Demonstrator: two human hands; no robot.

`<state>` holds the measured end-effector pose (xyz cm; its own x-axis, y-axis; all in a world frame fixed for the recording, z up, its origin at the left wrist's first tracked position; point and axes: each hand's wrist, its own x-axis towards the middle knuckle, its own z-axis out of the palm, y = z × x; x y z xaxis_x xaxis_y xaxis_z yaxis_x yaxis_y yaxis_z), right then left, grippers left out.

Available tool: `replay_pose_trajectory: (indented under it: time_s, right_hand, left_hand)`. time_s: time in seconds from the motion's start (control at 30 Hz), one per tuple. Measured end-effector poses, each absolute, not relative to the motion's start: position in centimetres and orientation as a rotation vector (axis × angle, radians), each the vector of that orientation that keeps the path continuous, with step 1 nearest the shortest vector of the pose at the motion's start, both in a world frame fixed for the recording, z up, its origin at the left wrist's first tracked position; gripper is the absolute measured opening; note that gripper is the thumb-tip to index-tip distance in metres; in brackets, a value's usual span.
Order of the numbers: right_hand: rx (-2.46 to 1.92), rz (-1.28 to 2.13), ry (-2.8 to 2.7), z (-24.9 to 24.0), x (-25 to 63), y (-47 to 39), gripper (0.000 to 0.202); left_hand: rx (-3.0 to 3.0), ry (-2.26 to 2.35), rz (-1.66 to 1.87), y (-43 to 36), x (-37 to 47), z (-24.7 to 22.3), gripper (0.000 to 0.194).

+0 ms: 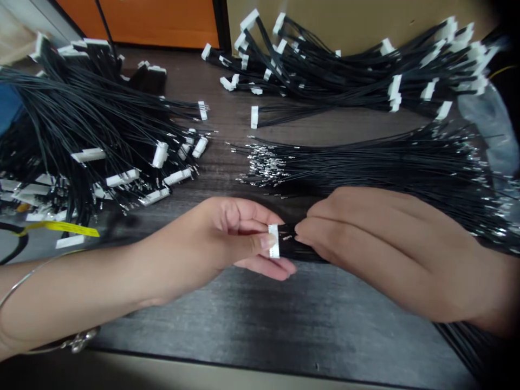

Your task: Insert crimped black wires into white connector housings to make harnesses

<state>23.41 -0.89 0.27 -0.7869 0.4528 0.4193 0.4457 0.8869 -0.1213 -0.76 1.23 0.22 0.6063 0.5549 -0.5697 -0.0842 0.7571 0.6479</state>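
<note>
A small white connector [274,241] is pinched between the thumb and fingers of my left hand [244,238], near the middle of the view. Black wires [298,250] run from its right side and pass beneath my right hand [377,249]. The fingertips of my right hand are pressed together around thin black wires just right of the connector, with small metal wire ends showing between the hands. Part of the held wires is hidden by my right hand.
Loose black wires with metal ends [349,162] lie behind my right hand. Wired white connectors form a heap [97,114] at the left and another bundle [325,70] at the back. Orange [162,21] and tan boxes [365,21] border the dark table [244,325].
</note>
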Motion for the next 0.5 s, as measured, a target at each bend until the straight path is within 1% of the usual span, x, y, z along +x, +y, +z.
replay_pose_trajectory:
  time_s: [0.1, 0.17, 0.37, 0.5]
  right_hand:
    - [-0.713, 0.251, -2.628, 0.5, 23.4, -0.9, 0.042]
    - [-0.723, 0.282, -2.623, 0.4, 23.6, -1.0, 0.042]
    - [-0.762, 0.197, -2.566, -0.1, 22.7, -0.8, 0.044]
    - [-0.770, 0.093, -2.484, -0.7, 21.9, -0.8, 0.038]
  left_hand:
    - [0.617, 0.851, 0.392, 1.3, -0.8, 0.1, 0.020]
    - [0.618, 0.844, 0.389, 1.3, -0.9, 0.0, 0.019]
    - [0.648, 0.838, 0.383, 1.3, -0.9, -0.1, 0.018]
    - [0.648, 0.838, 0.392, 1.2, -0.8, 0.1, 0.020]
